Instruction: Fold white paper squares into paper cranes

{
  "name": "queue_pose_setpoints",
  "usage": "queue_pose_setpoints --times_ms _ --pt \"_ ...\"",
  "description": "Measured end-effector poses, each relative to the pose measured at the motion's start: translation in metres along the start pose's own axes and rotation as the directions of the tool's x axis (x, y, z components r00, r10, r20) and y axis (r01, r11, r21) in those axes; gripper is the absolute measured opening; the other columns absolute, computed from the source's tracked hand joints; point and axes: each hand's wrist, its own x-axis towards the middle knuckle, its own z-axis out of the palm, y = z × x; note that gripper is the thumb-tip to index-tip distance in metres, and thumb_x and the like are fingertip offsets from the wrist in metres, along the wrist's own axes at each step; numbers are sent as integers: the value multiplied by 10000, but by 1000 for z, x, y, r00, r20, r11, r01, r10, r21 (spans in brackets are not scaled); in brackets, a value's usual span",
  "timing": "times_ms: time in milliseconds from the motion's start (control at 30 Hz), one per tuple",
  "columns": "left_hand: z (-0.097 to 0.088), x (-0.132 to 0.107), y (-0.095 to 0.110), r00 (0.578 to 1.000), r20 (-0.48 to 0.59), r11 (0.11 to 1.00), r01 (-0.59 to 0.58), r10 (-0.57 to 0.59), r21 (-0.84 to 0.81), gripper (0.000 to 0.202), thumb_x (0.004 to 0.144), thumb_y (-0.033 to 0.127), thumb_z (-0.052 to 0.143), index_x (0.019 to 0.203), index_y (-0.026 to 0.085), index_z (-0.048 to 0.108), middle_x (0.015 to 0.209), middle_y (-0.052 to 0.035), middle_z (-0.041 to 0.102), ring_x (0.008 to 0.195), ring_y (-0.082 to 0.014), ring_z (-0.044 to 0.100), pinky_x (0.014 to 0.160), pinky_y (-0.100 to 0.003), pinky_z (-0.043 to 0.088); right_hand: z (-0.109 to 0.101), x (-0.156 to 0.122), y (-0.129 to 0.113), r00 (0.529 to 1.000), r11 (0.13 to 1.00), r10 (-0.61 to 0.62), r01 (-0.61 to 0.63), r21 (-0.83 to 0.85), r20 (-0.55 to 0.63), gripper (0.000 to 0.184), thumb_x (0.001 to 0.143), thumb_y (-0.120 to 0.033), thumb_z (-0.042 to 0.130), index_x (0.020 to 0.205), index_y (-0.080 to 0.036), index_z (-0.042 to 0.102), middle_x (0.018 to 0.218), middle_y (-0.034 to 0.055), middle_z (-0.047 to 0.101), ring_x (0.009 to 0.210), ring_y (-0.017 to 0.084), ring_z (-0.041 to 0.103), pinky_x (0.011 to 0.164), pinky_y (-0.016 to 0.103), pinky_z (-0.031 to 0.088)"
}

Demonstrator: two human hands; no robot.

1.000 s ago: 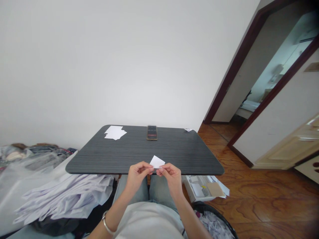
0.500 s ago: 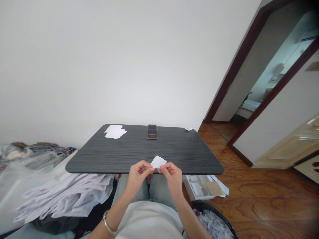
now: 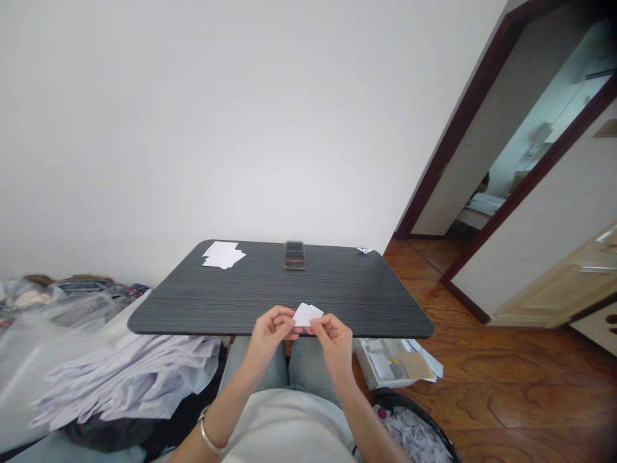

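A small folded piece of white paper (image 3: 306,314) is pinched between my two hands just above the near edge of the dark table (image 3: 337,289). My left hand (image 3: 270,334) grips its left side with closed fingers. My right hand (image 3: 332,334) pinches its right side. A silver bracelet is on my left wrist.
A few white paper slips (image 3: 222,255) lie at the table's far left, a phone (image 3: 294,254) stands at the far middle, a small folded paper (image 3: 365,250) at the far right corner. Heaped paper (image 3: 125,379) lies left, a box (image 3: 395,363) and bin (image 3: 419,431) on the floor right.
The paper has been folded smaller and sits lower between my fingers; my left fingers have curled further over its left edge. Both hands stay in place.
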Motion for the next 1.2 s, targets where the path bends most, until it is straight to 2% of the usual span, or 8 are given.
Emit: queue_pose_setpoints --times_ms 200,300,533,800,1000,1200 --pt "-1 -1 0 999 9 999 34 -34 36 303 670 337 667 864 112 609 737 -56 685 689 -167 651 601 -239 521 -2 1 2 1000 1000 4 -4 -27 -10 162 711 -278 629 613 -163 571 555 -12 601 555 135 577 570 240 457" --pt "0 0 0 1000 -1 1000 11 -11 24 322 669 351 666 887 123 603 764 -45 677 699 -165 643 600 -246 525 -2 1 3 1000 999 6 -6 -44 6 167 710 -276 628 604 -163 563 553 -12 604 553 136 582 568 236 458" --pt "1 3 -5 999 23 999 -34 34 -8 325 607 278 731 852 120 588 658 -1 645 608 -108 613 601 -207 507 1 1 2 1000 999 29 -29 -45 0 181 694 -294 636 596 -164 557 562 -6 621 553 147 605 572 249 481" --pt "3 0 -2 1000 4 1000 -8 8 -1 295 660 326 681 851 118 595 702 -24 663 636 -129 631 648 -244 515 0 2 4 999 996 26 -28 -80 -27 207 684 -310 635 569 -175 529 523 -8 614 517 148 599 539 250 481" --pt "4 2 -4 999 0 999 -50 50 8 331 588 269 741 836 118 581 599 9 636 577 -113 618 606 -217 502 0 2 3 999 996 37 -40 -79 -33 204 673 -307 638 558 -180 527 526 -11 614 519 154 608 544 256 488" --pt "3 2 -5 999 -10 999 -37 38 14 342 602 298 726 853 118 580 603 -2 652 588 -132 637 609 -229 510 0 2 3 999 995 41 -44 -88 -31 207 680 -300 634 557 -179 520 528 -11 612 531 156 615 546 252 489"
